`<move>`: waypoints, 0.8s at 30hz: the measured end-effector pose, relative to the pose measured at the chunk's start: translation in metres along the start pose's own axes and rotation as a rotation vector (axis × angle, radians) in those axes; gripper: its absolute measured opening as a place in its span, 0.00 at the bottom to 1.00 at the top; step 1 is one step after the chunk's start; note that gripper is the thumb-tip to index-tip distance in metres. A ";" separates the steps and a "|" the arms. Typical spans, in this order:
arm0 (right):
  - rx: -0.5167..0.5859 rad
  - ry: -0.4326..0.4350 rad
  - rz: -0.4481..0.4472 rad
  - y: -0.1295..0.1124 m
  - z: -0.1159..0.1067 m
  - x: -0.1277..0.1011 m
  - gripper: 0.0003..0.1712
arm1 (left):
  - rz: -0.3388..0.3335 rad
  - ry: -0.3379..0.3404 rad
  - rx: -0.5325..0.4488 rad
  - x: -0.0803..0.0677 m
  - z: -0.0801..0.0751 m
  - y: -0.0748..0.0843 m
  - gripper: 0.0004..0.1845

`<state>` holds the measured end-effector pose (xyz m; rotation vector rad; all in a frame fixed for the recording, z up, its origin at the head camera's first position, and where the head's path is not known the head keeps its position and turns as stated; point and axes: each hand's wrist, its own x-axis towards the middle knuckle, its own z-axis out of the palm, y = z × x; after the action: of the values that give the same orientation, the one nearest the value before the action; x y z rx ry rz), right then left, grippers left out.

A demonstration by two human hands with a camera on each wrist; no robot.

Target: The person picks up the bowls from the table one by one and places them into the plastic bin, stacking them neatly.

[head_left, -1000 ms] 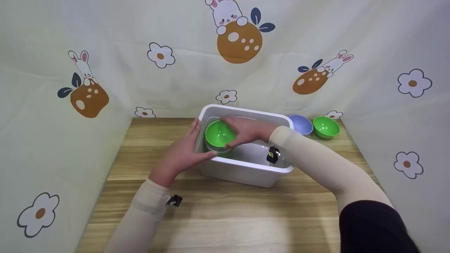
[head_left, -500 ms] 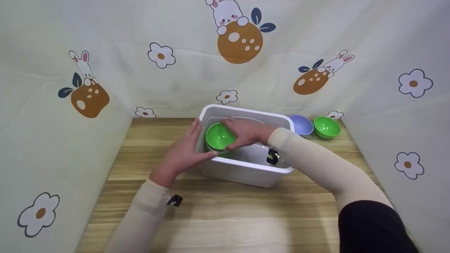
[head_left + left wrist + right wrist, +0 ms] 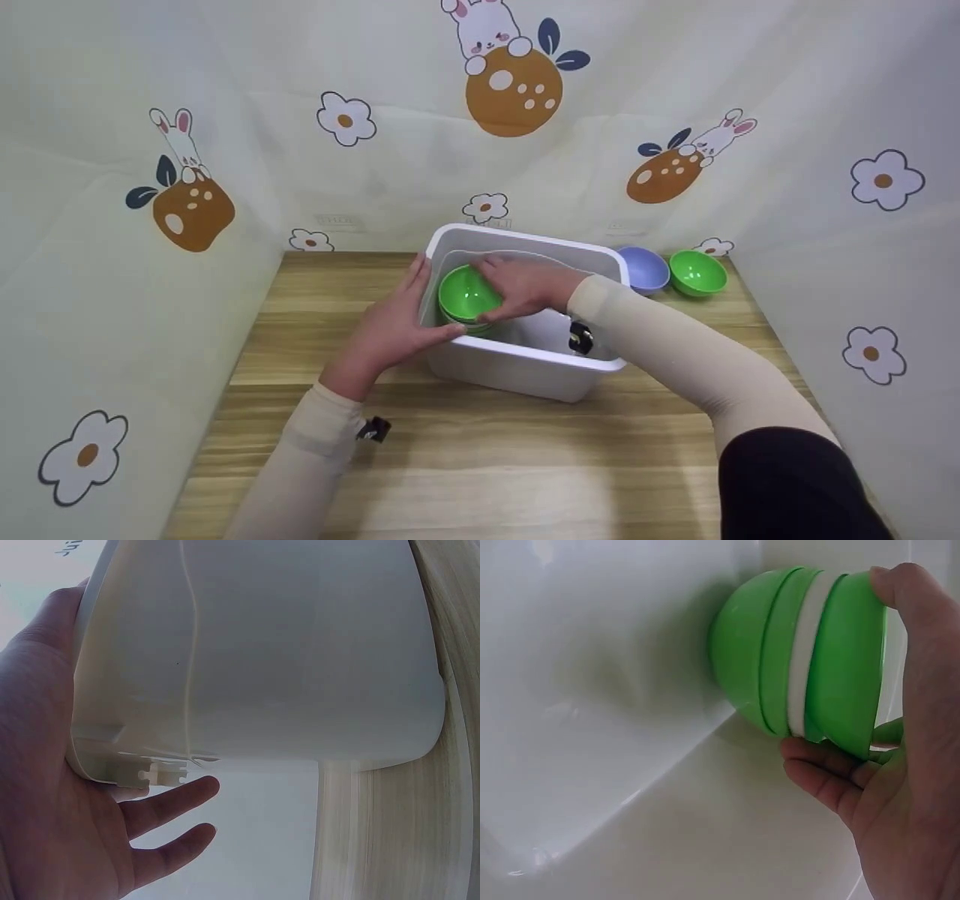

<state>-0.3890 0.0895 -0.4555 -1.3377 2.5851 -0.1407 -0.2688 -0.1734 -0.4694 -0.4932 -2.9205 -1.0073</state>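
Your right hand (image 3: 529, 286) curls its fingers (image 3: 821, 778) round the rim of the top glossy green plastic bowl (image 3: 466, 292), seating it on a nested stack of like bowls inside the smooth white rectangular plastic tub (image 3: 525, 367), hard against its left wall. Your left hand (image 3: 395, 324) steadies that wall from outside, fingers (image 3: 169, 799) straight and slightly spread, thumb over the rim. The stacking step looks nearly done; next, by my judgement, you must loosen the grip without tipping the stack. A matte lilac round bowl (image 3: 643, 268) and another green round bowl (image 3: 697, 271) wait on the wood-grain counter (image 3: 480, 465).
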 end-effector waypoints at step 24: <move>-0.009 -0.051 0.029 0.000 0.011 0.002 0.67 | -0.003 0.004 -0.022 0.000 -0.001 0.003 0.71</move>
<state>-0.3874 0.0876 -0.4664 -1.2892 2.5642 -0.0895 -0.2678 -0.1714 -0.4667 -0.4865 -2.9104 -1.0408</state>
